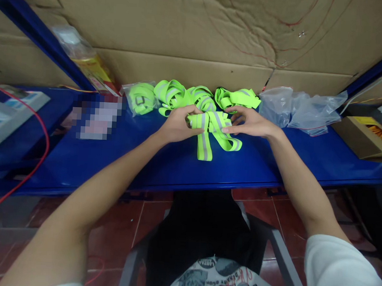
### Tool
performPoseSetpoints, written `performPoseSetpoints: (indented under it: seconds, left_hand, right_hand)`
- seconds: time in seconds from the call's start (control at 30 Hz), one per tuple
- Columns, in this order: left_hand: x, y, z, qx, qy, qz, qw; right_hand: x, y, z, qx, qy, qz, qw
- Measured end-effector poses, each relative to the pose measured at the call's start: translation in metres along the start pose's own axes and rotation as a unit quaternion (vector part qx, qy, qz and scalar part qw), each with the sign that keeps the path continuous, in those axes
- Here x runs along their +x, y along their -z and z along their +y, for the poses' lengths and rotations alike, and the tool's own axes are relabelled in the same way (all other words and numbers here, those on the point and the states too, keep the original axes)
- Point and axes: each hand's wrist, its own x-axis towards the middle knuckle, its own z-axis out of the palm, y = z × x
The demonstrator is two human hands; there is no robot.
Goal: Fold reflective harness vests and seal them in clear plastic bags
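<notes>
A: Hands first.
B: Two, both at one neon-green strap bundle (216, 121), middle of the blue bench (164, 171). Left hand (181, 124) pinches the bundle's left end, thumb on the near side. Right hand (252, 122) at the right end, fingers curled and partly apart, thumb touching the strap; cannot tell whether it grips.

A: Lie of the strap?
B: Gathered on the far side, grey stripe along its length. Two loops trail toward the near edge.

A: Others like it?
B: Four, in a row just beyond. One bagged bundle (142, 100) at the left, three loose bundles (169, 93) to its right. With the one at the hands, five.

A: Right side?
B: Clear plastic bags (276, 105), at least two; they overlap, exact count unclear. Farther right, one open carton (351, 137), orange contents, number not readable.

A: Left?
B: One bottle (91, 69), part yellow, far side. One red cable (46, 135) curving past the bench's left end.
</notes>
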Motion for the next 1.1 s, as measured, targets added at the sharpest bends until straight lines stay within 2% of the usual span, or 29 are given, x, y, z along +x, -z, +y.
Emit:
performPoseSetpoints:
  seconds: [0.1, 0.23, 0.3, 0.5, 0.67, 0.8, 0.9, 0.97, 1.0, 1.1]
  left_hand:
    - [0.0, -0.001, -0.001, 0.004, 0.004, 0.013, 1.0]
    - [0.001, -0.002, -0.004, 0.005, 0.009, 0.029, 1.0]
    - [0.001, -0.003, -0.006, 0.003, 0.009, 0.036, 0.999]
    - [0.003, -0.002, -0.008, 0.029, 0.024, 0.05, 0.998]
    - [0.002, -0.002, -0.004, 0.054, 0.021, 0.055, 0.997]
    - [0.001, -0.001, -0.001, 0.057, -0.017, 0.043, 0.997]
    - [0.0, -0.001, 0.001, 0.098, -0.052, 0.031, 0.993]
    - [-0.001, -0.002, 0.001, 0.134, -0.078, 0.031, 0.987]
    - [-0.002, -0.003, 0.0, 0.149, -0.094, 0.032, 0.984]
    - [-0.004, -0.006, -0.003, 0.182, -0.135, 0.031, 0.973]
  right_hand:
    - [-0.001, 0.005, 0.001, -0.033, -0.049, -0.002, 0.998]
    - [-0.004, 0.006, 0.002, -0.053, -0.101, -0.067, 0.991]
    - [-0.006, 0.005, -0.001, -0.054, -0.093, -0.094, 0.99]
    - [-0.01, -0.006, -0.01, -0.04, -0.019, -0.1, 0.994]
    - [-0.009, -0.02, -0.011, 0.001, 0.025, -0.154, 0.988]
    - [-0.009, -0.027, -0.012, 0.018, 0.019, -0.175, 0.984]
    - [-0.011, -0.019, -0.014, 0.043, 0.005, -0.188, 0.981]
    - [-0.013, -0.01, -0.017, 0.043, 0.005, -0.174, 0.984]
    - [-0.014, -0.006, -0.018, 0.042, 0.013, -0.146, 0.988]
    - [-0.013, 0.0, -0.019, 0.042, 0.062, 0.002, 0.997]
